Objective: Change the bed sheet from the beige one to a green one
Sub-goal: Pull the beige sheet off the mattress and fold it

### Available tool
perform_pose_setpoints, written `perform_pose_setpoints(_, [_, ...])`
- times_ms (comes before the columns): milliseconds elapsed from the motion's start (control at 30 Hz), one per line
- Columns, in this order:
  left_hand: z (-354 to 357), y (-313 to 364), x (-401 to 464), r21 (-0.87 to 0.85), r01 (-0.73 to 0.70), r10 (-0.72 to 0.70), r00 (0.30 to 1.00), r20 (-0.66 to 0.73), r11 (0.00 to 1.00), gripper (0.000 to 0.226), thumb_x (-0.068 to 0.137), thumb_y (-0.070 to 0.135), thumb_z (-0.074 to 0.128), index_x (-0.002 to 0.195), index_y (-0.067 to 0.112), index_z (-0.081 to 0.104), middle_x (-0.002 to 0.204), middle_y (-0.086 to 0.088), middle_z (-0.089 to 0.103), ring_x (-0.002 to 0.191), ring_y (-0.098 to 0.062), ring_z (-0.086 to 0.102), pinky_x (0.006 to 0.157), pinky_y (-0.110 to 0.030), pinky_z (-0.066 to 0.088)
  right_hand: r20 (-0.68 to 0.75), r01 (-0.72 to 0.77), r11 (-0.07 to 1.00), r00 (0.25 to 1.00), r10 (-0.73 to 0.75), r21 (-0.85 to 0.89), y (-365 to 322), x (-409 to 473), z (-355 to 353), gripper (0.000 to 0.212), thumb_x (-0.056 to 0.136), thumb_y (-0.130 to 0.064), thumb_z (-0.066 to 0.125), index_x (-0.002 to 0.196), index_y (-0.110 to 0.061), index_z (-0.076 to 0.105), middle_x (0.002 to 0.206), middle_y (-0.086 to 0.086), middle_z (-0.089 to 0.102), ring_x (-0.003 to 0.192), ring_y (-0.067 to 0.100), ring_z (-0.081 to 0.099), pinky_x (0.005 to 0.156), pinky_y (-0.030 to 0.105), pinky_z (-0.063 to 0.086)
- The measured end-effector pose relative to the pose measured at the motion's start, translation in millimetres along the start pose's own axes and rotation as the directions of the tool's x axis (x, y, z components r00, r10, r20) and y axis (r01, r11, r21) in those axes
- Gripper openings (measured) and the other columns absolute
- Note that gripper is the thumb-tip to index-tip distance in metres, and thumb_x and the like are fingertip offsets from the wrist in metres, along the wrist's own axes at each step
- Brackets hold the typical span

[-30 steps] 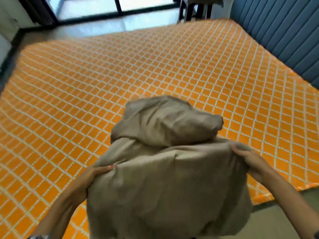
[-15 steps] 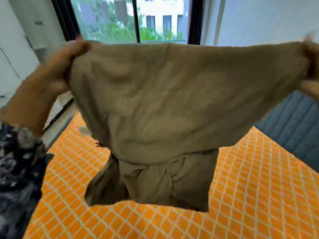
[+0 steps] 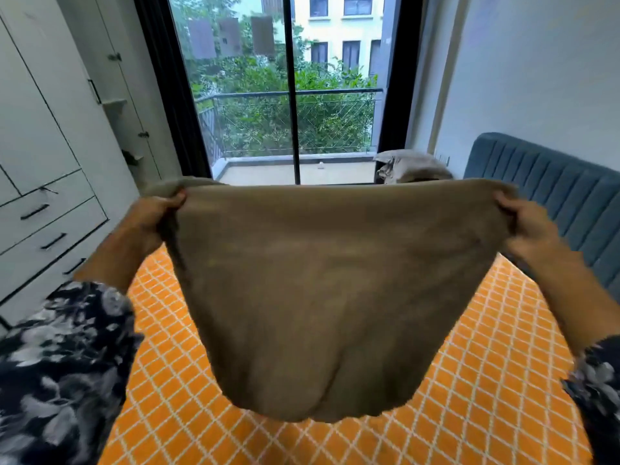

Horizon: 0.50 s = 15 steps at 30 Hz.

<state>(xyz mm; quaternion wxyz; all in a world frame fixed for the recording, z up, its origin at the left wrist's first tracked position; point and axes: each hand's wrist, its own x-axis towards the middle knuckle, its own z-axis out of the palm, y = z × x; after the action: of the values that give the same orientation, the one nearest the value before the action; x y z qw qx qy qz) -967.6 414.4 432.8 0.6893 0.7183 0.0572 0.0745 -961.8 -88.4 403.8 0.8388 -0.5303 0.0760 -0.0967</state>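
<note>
Orange mattress [image 3: 469, 380] below | beige sheet [image 3: 328, 297] blocks view | both hands grip it: left hand [image 3: 152, 219], right hand [image 3: 526, 226]

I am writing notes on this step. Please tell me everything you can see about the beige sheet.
The beige sheet is plain, soft-looking cloth, matte and slightly creased. It is held up in the air, top edge stretched level, the rest sagging to a rounded bottom above the orange mattress. The left hand and right hand grip its upper corners.

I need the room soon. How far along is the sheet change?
Done: the beige sheet is off; the orange-patterned mattress lies bare. In hand: the left hand and right hand grip its top corners, holding it up. Left: no green sheet is in view.
</note>
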Motion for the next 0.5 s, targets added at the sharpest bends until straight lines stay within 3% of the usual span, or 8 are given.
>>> perform_pose_setpoints(33, [-13.9, 2.1, 1.6, -0.075, -0.059, 0.057, 0.998, -0.034, 0.995, 0.037, 0.088, 0.023, 0.062, 0.122, 0.008, 0.064, 0.070, 0.011, 0.072, 0.062, -0.001, 0.066, 0.059, -0.016, 0.055, 0.051, -0.003, 1.000, 0.999, 0.001, 0.024, -10.1, -6.2, -2.2, 0.025, 0.083, -0.021, 0.061, 0.064, -0.017, 0.077, 0.078, -0.001, 0.075, 0.078, 0.011, 0.071, 0.060, 0.025, 0.058])
perform_pose_setpoints(100, [-21.7, 6.0, -9.1, -0.207, -0.016, 0.011, 1.000, -0.021, 0.978, 0.049, 0.072, 0.058, 0.068, 0.101, 0.020, 0.075, 0.085, 0.006, 0.074, 0.074, -0.010, 0.070, 0.064, -0.029, 0.057, 0.105, -0.003, 0.997, 0.994, -0.005, 0.077, -26.1, -27.5, -7.8, 0.031, 0.078, -0.040, 0.058, 0.063, -0.022, 0.078, 0.080, -0.003, 0.075, 0.079, 0.008, 0.071, 0.066, 0.028, 0.059])
perform_pose_setpoints(200, [-13.1, -18.3, -13.9, -0.212, 0.200, -0.194, 0.980, 0.047, 0.957, 0.074, 0.075, 0.080, 0.032, 0.071, 0.022, 0.077, 0.073, -0.001, 0.073, 0.065, -0.015, 0.070, 0.057, -0.027, 0.055, 0.067, -0.199, 0.980, 0.978, 0.198, 0.010, 3.9, -16.3, -21.1, 0.057, 0.082, -0.070, 0.051, 0.076, -0.019, 0.077, 0.083, 0.003, 0.074, 0.078, 0.014, 0.070, 0.078, 0.032, 0.057])
perform_pose_setpoints(233, [-2.3, -29.2, -13.8, -0.188, 0.248, -0.236, 0.968, 0.083, 0.950, 0.073, 0.081, 0.076, 0.031, 0.064, 0.019, 0.074, 0.060, -0.001, 0.069, 0.053, -0.013, 0.067, 0.049, -0.022, 0.052, 0.039, -0.339, 0.938, 0.939, 0.342, -0.067, 21.6, -5.5, -22.1, 0.056, 0.086, -0.065, 0.050, 0.075, -0.016, 0.075, 0.076, 0.004, 0.073, 0.072, 0.014, 0.069, 0.078, 0.032, 0.054])
perform_pose_setpoints(300, [22.7, -42.4, -16.0, -0.048, 0.327, -0.316, 0.935, 0.161, 0.944, 0.041, 0.093, 0.043, 0.050, 0.065, 0.015, 0.061, 0.043, -0.001, 0.059, 0.038, -0.009, 0.057, 0.039, -0.017, 0.047, -0.045, -0.522, 0.824, 0.849, 0.526, -0.220, 57.3, 14.0, -15.3, 0.031, 0.091, -0.040, 0.055, 0.078, -0.014, 0.067, 0.064, 0.006, 0.068, 0.057, 0.015, 0.066, 0.072, 0.033, 0.050])
perform_pose_setpoints(367, [57.9, -39.1, -28.2, 0.129, 0.299, -0.320, 0.928, 0.191, 0.945, 0.025, 0.081, 0.002, 0.055, 0.058, 0.011, 0.057, 0.035, 0.002, 0.054, 0.031, -0.004, 0.051, 0.037, -0.016, 0.042, -0.095, -0.532, 0.758, 0.836, 0.540, -0.377, 87.6, 35.3, -6.1, 0.009, 0.093, -0.018, 0.054, 0.087, -0.013, 0.060, 0.068, 0.009, 0.066, 0.055, 0.018, 0.064, 0.064, 0.034, 0.052])
perform_pose_setpoints(433, [58.9, -39.0, -24.4, 0.174, 0.263, -0.293, 0.939, 0.182, 0.949, 0.045, 0.078, -0.010, 0.049, 0.043, 0.016, 0.058, 0.032, 0.004, 0.050, 0.027, -0.002, 0.047, 0.035, -0.015, 0.039, -0.056, -0.490, 0.800, 0.862, 0.504, -0.346, 92.7, 55.3, 0.3, 0.016, 0.095, -0.008, 0.048, 0.083, -0.011, 0.058, 0.061, 0.008, 0.065, 0.052, 0.017, 0.063, 0.050, 0.027, 0.054])
perform_pose_setpoints(500, [41.4, -41.6, 3.4, 0.026, 0.292, -0.293, 0.945, 0.145, 0.956, 0.038, 0.084, -0.011, 0.045, 0.057, 0.013, 0.058, 0.043, -0.005, 0.056, 0.032, -0.004, 0.052, 0.035, -0.014, 0.042, -0.016, -0.379, 0.895, 0.922, 0.386, -0.237, 72.5, 69.2, 8.7, 0.015, 0.096, -0.009, 0.047, 0.088, -0.009, 0.060, 0.057, 0.003, 0.067, 0.049, 0.013, 0.064, 0.046, 0.023, 0.053])
